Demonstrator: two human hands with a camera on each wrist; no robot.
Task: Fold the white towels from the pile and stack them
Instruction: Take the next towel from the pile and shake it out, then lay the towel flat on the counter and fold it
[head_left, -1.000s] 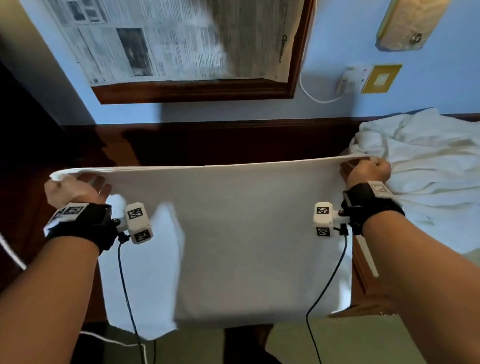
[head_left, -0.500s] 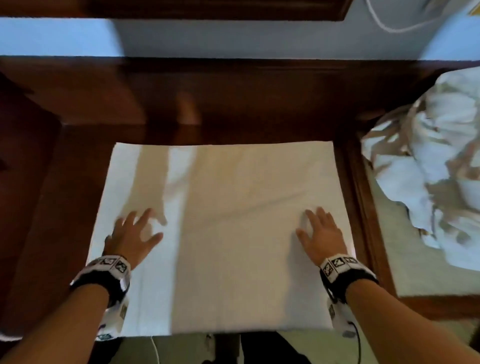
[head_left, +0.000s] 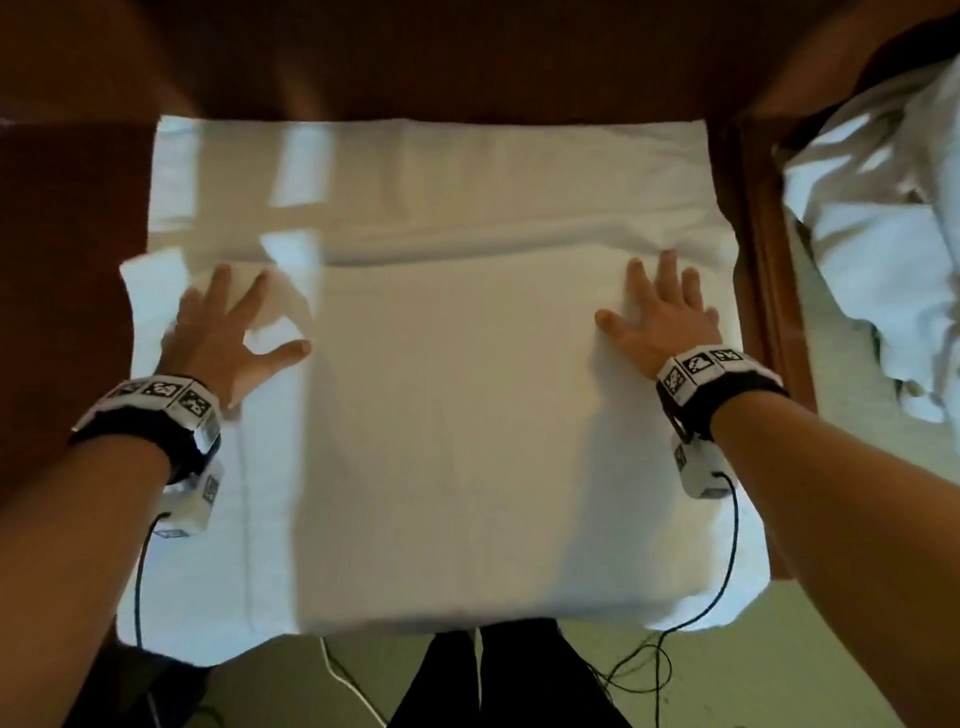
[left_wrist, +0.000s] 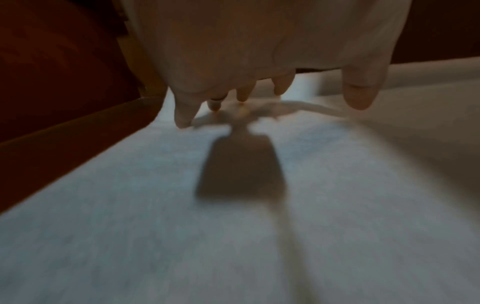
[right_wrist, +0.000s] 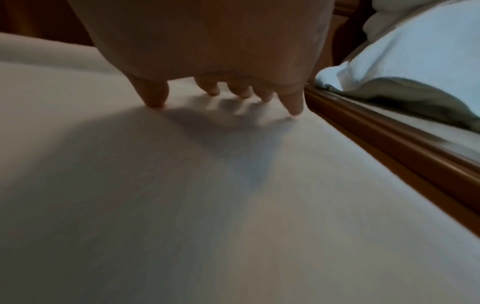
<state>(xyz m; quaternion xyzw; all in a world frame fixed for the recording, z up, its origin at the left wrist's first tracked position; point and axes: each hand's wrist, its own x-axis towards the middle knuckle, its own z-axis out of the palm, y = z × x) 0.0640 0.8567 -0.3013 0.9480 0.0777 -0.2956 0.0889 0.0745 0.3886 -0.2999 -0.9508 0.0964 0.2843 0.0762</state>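
Now | towel (head_left: 441, 415) flat, fold edge left-right | both hands: left (head_left: 228, 332), right (head_left: 660, 317) splayed, pressing it

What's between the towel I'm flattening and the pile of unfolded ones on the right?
In the head view, a raised wooden rail separates the spread towel from the crumpled pile. The right wrist view shows the same rail.

Head cam looks straight down on the white towel (head_left: 457, 395) from above, while both wrist cams skim low along it, close behind the fingertips.
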